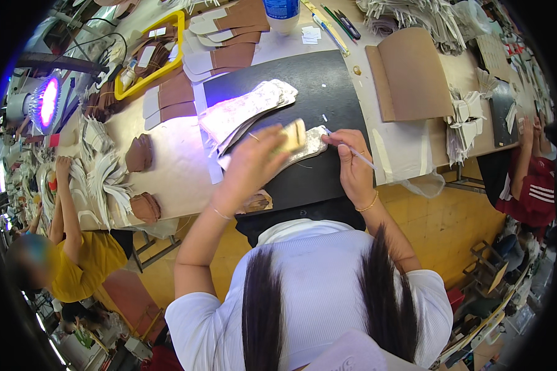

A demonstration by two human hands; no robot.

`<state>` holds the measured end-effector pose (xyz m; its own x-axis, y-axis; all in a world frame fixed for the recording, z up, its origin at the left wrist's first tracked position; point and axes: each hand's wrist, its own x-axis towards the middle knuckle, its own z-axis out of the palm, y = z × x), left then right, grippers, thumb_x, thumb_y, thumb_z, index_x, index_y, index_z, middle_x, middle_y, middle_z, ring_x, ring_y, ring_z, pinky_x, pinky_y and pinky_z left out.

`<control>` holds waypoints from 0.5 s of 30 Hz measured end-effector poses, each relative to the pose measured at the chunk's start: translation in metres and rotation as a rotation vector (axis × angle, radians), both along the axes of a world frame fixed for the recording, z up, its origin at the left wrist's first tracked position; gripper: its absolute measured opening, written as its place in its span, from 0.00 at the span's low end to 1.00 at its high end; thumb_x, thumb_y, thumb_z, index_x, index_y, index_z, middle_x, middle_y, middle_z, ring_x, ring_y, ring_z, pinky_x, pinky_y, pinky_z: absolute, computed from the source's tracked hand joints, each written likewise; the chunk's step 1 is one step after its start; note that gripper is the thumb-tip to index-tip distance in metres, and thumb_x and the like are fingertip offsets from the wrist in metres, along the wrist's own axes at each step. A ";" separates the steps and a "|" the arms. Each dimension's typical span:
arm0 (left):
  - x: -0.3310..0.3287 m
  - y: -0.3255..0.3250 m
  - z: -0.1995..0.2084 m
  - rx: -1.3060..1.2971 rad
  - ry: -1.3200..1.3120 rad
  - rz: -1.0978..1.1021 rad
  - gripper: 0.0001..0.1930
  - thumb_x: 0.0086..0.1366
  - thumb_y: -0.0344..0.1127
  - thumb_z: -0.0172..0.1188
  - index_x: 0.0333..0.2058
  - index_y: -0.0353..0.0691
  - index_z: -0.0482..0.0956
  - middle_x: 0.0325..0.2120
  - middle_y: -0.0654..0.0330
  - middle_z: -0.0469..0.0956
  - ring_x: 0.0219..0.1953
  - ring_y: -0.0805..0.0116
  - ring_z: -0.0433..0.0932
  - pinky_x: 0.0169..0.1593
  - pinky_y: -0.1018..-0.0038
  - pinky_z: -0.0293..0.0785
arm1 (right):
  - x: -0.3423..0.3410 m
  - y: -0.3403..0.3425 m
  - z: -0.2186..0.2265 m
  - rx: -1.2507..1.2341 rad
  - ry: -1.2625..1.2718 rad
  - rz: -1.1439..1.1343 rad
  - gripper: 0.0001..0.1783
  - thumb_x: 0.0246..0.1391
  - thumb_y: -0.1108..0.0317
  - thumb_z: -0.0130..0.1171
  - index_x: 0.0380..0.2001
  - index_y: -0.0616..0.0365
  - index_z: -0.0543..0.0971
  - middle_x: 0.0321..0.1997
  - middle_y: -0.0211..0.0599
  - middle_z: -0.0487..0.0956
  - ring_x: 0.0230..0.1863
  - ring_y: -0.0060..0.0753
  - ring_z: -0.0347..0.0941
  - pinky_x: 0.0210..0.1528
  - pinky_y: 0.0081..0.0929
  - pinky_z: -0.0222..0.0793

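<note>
My left hand (254,162), blurred by motion, grips a small yellowish block (295,136) at its fingertips. Beneath it, a pale, shiny cut piece (314,143) lies partly hidden on the black mat (328,80). My right hand (356,170) is closed around a thin, whitish pen-like stick (363,159), its tip beside the pale piece's end. Left of centre on the mat rests a fanned stack of similar pale pieces (247,111), brightly lit.
Brown and white cut pieces (229,55) and a yellow basket (178,59) lie at the far left. A bright lamp (45,102) shines from the left. A brown folder (411,74) lies to the right, pens (340,23) at the back. Other people work on both sides.
</note>
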<state>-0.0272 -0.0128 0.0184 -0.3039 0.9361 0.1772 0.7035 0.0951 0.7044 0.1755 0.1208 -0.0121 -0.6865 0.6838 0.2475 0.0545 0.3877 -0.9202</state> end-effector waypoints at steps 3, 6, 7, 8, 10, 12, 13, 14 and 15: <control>0.019 -0.003 -0.010 0.016 0.024 0.041 0.14 0.58 0.33 0.73 0.42 0.37 0.85 0.47 0.52 0.83 0.45 0.53 0.82 0.49 0.66 0.79 | -0.008 0.002 0.009 0.050 0.059 -0.081 0.10 0.71 0.68 0.51 0.45 0.61 0.79 0.43 0.44 0.79 0.44 0.41 0.77 0.48 0.30 0.74; 0.024 0.002 -0.014 0.087 0.129 0.043 0.11 0.56 0.32 0.72 0.38 0.37 0.86 0.46 0.55 0.83 0.45 0.55 0.81 0.50 0.64 0.77 | -0.010 0.005 0.011 0.018 0.092 -0.094 0.10 0.71 0.69 0.51 0.45 0.62 0.79 0.43 0.43 0.79 0.44 0.41 0.77 0.48 0.31 0.74; 0.026 0.003 -0.016 0.096 0.161 0.027 0.11 0.56 0.33 0.72 0.38 0.38 0.86 0.46 0.55 0.83 0.45 0.56 0.81 0.50 0.64 0.76 | -0.010 0.005 0.010 0.024 0.086 -0.091 0.10 0.71 0.69 0.51 0.45 0.62 0.79 0.43 0.43 0.79 0.44 0.41 0.77 0.48 0.31 0.74; 0.027 0.004 -0.018 0.106 0.194 0.010 0.12 0.56 0.34 0.72 0.38 0.38 0.86 0.45 0.56 0.83 0.45 0.56 0.80 0.49 0.63 0.75 | -0.009 0.006 0.010 0.031 0.081 -0.089 0.10 0.71 0.69 0.51 0.45 0.62 0.79 0.43 0.43 0.78 0.44 0.41 0.77 0.49 0.30 0.74; 0.029 0.005 -0.020 0.108 0.193 0.008 0.12 0.55 0.35 0.73 0.38 0.39 0.86 0.45 0.57 0.83 0.45 0.57 0.79 0.48 0.64 0.74 | -0.008 0.007 0.010 0.037 0.076 -0.086 0.10 0.71 0.69 0.51 0.45 0.62 0.79 0.43 0.43 0.78 0.44 0.41 0.76 0.49 0.30 0.73; 0.031 0.006 -0.021 0.109 0.197 0.005 0.12 0.55 0.35 0.73 0.38 0.39 0.87 0.46 0.57 0.84 0.44 0.58 0.78 0.48 0.64 0.73 | -0.006 0.006 0.009 0.035 0.071 -0.085 0.10 0.71 0.68 0.51 0.45 0.62 0.79 0.43 0.43 0.78 0.45 0.41 0.76 0.49 0.30 0.73; 0.032 0.006 -0.021 0.111 0.202 0.005 0.12 0.55 0.35 0.73 0.38 0.39 0.87 0.46 0.58 0.84 0.44 0.58 0.78 0.48 0.64 0.73 | -0.006 0.006 0.009 0.033 0.067 -0.087 0.10 0.71 0.68 0.51 0.45 0.62 0.79 0.43 0.43 0.78 0.45 0.41 0.76 0.49 0.30 0.73; 0.032 0.007 -0.021 0.112 0.206 0.007 0.12 0.55 0.35 0.73 0.38 0.39 0.87 0.46 0.58 0.84 0.44 0.58 0.78 0.48 0.64 0.73 | -0.005 0.005 0.009 0.031 0.062 -0.087 0.10 0.71 0.68 0.51 0.45 0.62 0.79 0.43 0.43 0.78 0.45 0.41 0.76 0.49 0.30 0.73; 0.032 0.007 -0.021 0.110 0.208 0.005 0.12 0.55 0.35 0.72 0.38 0.39 0.87 0.46 0.58 0.84 0.44 0.58 0.78 0.48 0.64 0.72 | -0.005 0.005 0.009 0.028 0.057 -0.087 0.10 0.71 0.68 0.51 0.45 0.62 0.79 0.43 0.43 0.78 0.45 0.41 0.76 0.49 0.30 0.73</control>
